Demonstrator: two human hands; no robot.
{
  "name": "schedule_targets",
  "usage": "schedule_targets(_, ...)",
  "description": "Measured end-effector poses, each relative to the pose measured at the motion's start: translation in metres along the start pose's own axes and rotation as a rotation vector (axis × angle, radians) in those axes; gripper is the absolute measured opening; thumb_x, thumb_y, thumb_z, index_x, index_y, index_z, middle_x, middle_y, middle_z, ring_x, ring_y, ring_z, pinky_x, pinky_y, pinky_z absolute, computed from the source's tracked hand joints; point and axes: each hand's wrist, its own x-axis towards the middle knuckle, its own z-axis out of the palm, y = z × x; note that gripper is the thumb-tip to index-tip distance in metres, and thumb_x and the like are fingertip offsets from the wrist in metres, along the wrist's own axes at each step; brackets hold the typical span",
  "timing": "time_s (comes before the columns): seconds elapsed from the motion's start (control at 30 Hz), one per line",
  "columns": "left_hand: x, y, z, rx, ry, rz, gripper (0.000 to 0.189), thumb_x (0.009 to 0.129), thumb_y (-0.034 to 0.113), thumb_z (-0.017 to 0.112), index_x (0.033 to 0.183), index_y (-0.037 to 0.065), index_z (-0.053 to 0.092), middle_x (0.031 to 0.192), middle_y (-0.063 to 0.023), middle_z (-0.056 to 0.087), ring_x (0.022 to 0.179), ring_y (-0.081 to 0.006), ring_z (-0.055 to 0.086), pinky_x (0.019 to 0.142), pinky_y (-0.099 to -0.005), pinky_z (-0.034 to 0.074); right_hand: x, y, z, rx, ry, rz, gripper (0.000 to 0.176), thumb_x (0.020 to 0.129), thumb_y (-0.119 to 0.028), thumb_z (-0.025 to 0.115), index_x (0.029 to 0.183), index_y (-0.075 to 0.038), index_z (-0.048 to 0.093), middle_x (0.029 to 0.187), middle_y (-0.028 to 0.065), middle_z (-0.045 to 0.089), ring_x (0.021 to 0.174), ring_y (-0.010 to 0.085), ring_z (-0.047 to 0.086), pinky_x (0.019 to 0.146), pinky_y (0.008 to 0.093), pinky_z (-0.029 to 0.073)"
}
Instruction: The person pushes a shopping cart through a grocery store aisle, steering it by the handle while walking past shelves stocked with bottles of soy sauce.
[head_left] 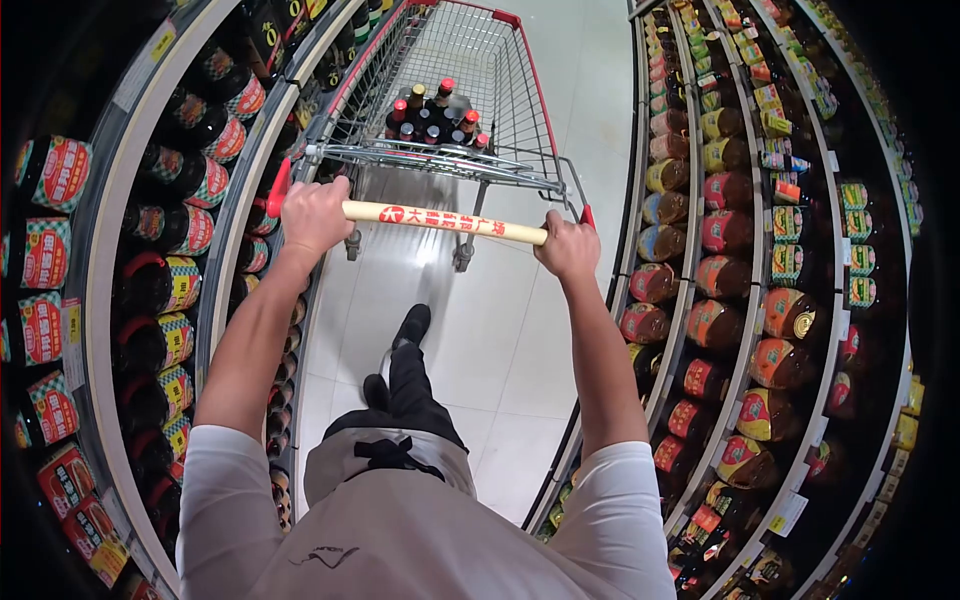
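A shopping cart (540, 105) of metal wire with red corners stands in front of me. Its pale handle (425, 218) carries red lettering. My left hand (314, 215) is wrapped round the handle's left end, beside a red end piece. Round the right end, my right hand (568, 245) is closed, next to another red end piece. Several dark bottles (437, 122) with red, yellow and dark caps stand together in the near part of the basket. Both palms and the undersides of the fingers are hidden.
Shelves (215, 225) of jars and dark bottles line the left side. More shelves (690, 300) with rows of jars curve along the right. Between them runs a pale tiled floor (500, 330), with my dark shoe (414, 325) on it.
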Motion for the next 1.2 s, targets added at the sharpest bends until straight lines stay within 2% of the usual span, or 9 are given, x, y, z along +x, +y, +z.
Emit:
schedule_targets(0.13, 0.013, 0.002, 0.004, 0.009, -0.002, -0.004, 0.019, 0.067, 0.015, 0.071, 0.074, 0.016, 0.053, 0.060, -0.0003, 0.060, 0.061, -0.0217, 0.063, 0.062, -0.0384, 0.043, 0.010, 0.006, 0.004, 0.022, 0.006, -0.018, 0.011, 0.074, -0.022, 0.067, 0.076, -0.015, 0.058, 0.057, 0.0072, 0.063, 0.049, 0.0274, 0.061, 0.052, 0.0394, 0.045)
schedule_targets(0.37, 0.038, 0.002, 0.007, 0.042, -0.010, 0.009, 0.014, 0.073, 0.017, 0.069, 0.074, 0.015, 0.055, 0.057, -0.0013, 0.058, 0.058, -0.0218, 0.062, 0.062, -0.0381, 0.043, 0.031, 0.019, 0.014, 0.034, 0.033, -0.013, 0.011, 0.073, -0.020, 0.067, 0.072, -0.015, 0.057, 0.056, 0.0059, 0.063, 0.048, 0.0262, 0.061, 0.051, 0.0392, 0.045)
schedule_targets(0.9, 0.057, 0.005, 0.015, 0.062, -0.076, 0.012, 0.013, 0.068, 0.014, 0.069, 0.076, 0.014, 0.058, 0.060, -0.0059, 0.061, 0.060, -0.0255, 0.063, 0.063, -0.0380, 0.044, 0.047, 0.032, 0.023, 0.077, 0.071, -0.041, 0.010, 0.073, -0.019, 0.064, 0.070, -0.015, 0.055, 0.053, 0.0035, 0.062, 0.046, 0.0238, 0.060, 0.050, 0.0382, 0.045)
schedule_targets(1.2, 0.058, 0.006, 0.023, 0.101, -0.178, -0.012, 0.013, 0.074, 0.018, 0.069, 0.079, 0.013, 0.058, 0.064, -0.0088, 0.063, 0.064, -0.0277, 0.064, 0.065, -0.0400, 0.044, 0.047, 0.034, 0.030, 0.080, 0.069, -0.038, 0.008, 0.073, -0.015, 0.059, 0.067, -0.014, 0.053, 0.053, 0.0049, 0.062, 0.045, 0.0226, 0.061, 0.051, 0.0372, 0.044)
